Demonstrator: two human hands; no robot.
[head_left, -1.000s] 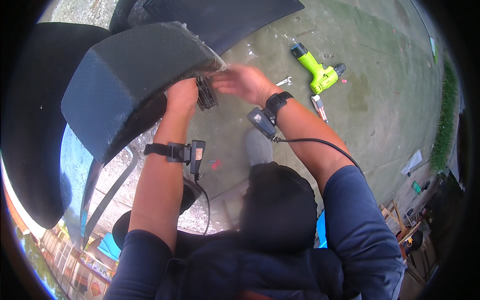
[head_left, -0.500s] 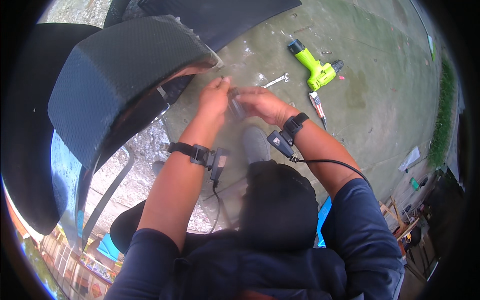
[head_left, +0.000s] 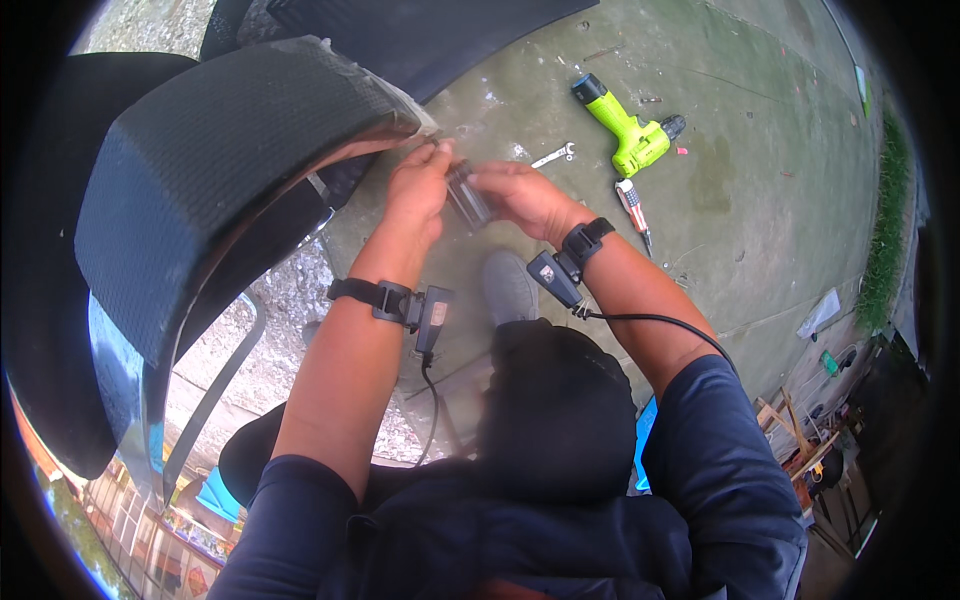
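Note:
My left hand is closed in a pinch just below the tip of a large curved panel covered in black textured material. Whatever sits between its fingertips is too small to make out. Close beside it, my right hand has its fingers closed on a small clear plastic piece, see-through and blurred, hanging between the two hands. I cannot tell whether it is a packet or a tube. Both wrists wear black straps with small devices and cables.
On the green-grey floor lie a lime-green cordless drill, a wrench and a screwdriver with a patterned handle. A dark sheet is spread beyond the panel. My grey shoe stands below the hands. Grass runs along the right.
Both hands have shifted slightly left and up, the left one closer to the panel's tip. The clear plastic piece has moved along with them. The panel appears a little further left.

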